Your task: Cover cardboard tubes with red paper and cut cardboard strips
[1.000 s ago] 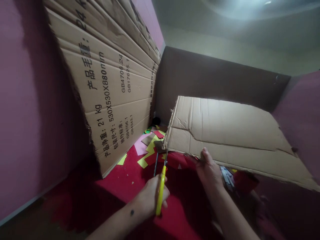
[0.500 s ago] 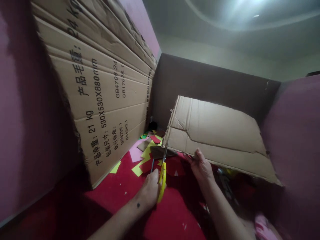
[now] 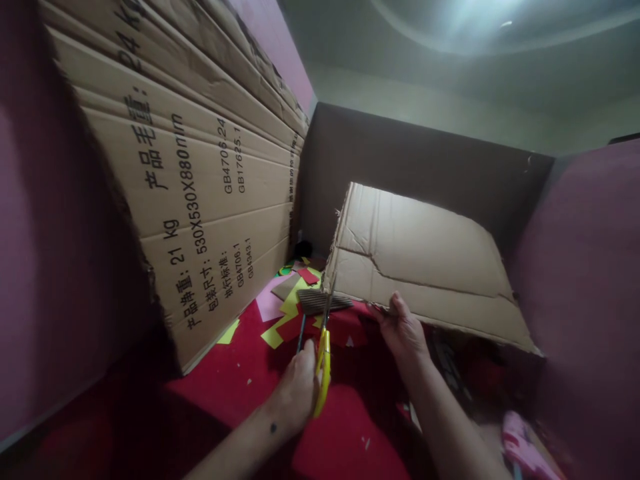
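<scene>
My left hand (image 3: 296, 383) is closed round scissors with yellow handles (image 3: 324, 373). Their blades point up at the lower left corner of a brown cardboard piece (image 3: 420, 247), one passing in front of that corner. I cannot tell whether they are cutting. A thin dark rod (image 3: 301, 333) sticks up beside the same fist; what it belongs to is unclear. The cardboard is tilted, with creases across it. My right hand (image 3: 404, 330) grips its lower edge, thumb on the face and fingers mostly hidden beneath.
A large printed cardboard sheet (image 3: 210, 220) stands upright at left. Yellow paper (image 3: 273, 335), pink paper (image 3: 269, 300) and a corrugated scrap (image 3: 315, 301) lie on the red floor covering (image 3: 240, 393). A pink object (image 3: 520, 437) is at lower right, near the pink wall (image 3: 590, 287).
The view has shifted slightly. The cardboard's right end has risen a little, and the scissors sit slightly lower relative to its corner. Both hands keep their grips.
</scene>
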The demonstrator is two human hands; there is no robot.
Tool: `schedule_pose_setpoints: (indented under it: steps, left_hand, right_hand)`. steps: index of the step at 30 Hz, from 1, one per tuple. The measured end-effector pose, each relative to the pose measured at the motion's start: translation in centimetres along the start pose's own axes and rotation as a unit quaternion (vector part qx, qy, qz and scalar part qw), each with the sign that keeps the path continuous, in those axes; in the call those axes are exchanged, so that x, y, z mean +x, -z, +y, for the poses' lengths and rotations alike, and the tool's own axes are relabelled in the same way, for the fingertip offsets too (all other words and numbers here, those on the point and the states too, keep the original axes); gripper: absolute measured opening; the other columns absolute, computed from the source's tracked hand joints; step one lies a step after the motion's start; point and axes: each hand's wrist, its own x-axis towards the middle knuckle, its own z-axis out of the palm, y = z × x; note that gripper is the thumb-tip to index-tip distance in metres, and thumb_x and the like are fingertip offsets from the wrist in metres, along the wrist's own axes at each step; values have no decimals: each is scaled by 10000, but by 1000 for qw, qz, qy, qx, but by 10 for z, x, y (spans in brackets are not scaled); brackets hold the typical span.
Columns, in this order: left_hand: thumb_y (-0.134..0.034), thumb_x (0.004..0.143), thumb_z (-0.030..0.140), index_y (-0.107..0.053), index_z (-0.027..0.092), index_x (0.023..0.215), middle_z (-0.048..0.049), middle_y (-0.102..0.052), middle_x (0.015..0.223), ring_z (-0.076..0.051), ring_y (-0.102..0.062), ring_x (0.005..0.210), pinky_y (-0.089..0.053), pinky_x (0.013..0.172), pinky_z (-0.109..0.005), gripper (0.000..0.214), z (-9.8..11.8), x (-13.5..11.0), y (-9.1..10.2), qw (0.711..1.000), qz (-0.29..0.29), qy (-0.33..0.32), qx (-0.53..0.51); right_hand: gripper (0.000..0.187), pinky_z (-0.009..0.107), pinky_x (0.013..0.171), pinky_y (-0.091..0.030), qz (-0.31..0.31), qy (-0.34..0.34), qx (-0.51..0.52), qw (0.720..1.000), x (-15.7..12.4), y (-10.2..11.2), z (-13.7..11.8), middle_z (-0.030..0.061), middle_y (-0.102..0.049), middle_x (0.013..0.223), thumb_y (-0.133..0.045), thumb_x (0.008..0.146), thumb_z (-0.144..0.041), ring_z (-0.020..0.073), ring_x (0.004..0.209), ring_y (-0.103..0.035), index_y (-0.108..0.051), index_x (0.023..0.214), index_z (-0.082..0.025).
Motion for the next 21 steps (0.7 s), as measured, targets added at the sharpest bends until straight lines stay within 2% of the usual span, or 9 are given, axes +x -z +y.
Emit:
schedule_pose_setpoints:
  steps: [4, 8, 11, 15, 18, 21]
  left_hand:
    - [-497, 710, 171, -521, 157, 946, -31, -619, 741, -137, -589, 580, -438, 458, -206, 237, -1, 5, -3, 999, -1, 24, -45]
    - [-534, 705, 227, -550, 148, 918, -23, -610, 654, -149, -595, 553, -444, 435, -211, 228, 3, 5, -2, 995, -13, 57, -75]
    - [-491, 724, 210, -545, 149, 925, -13, -602, 631, -141, -587, 523, -441, 415, -206, 217, 7, 2, 1, 996, -20, 56, -66]
    - [-430, 740, 156, -516, 156, 935, 7, -586, 569, -128, -569, 450, -419, 397, -197, 214, 18, 0, 5, 998, -11, 58, 3]
    - [-421, 788, 202, -527, 162, 816, -6, -580, 536, -129, -564, 414, -409, 414, -205, 116, 27, 0, 10, 996, 5, 49, 71]
    - [-452, 805, 240, -533, 170, 764, -8, -576, 513, -132, -558, 400, -410, 451, -220, 114, 33, 0, 17, 991, 16, 27, 133]
  right_hand:
    - [192, 485, 849, -533, -5, 0, -3, 1000, -3, -5, -2, -95, -680, 580, -803, 543, -138, 123, 577, -660, -629, 609, -187]
    - [203, 452, 837, -543, -11, 0, -5, 1000, -5, -5, -3, -94, -681, 576, -812, 526, -141, 117, 572, -659, -634, 610, -189]
    - [185, 440, 853, -536, -17, -1, -11, 1000, -5, -3, -3, -93, -677, 568, -802, 547, -143, 107, 568, -655, -631, 607, -184]
    - [165, 455, 854, -533, -24, -3, -19, 1000, -5, -2, -2, -86, -680, 582, -785, 572, -141, 116, 588, -659, -629, 600, -186]
    - [169, 452, 833, -544, -25, -5, -22, 999, -6, -3, -1, -72, -682, 586, -794, 556, -150, 127, 594, -660, -632, 593, -181]
    - [189, 438, 826, -551, -22, -2, -20, 1000, -7, -4, -1, -76, -680, 589, -808, 527, -153, 128, 614, -661, -632, 588, -184]
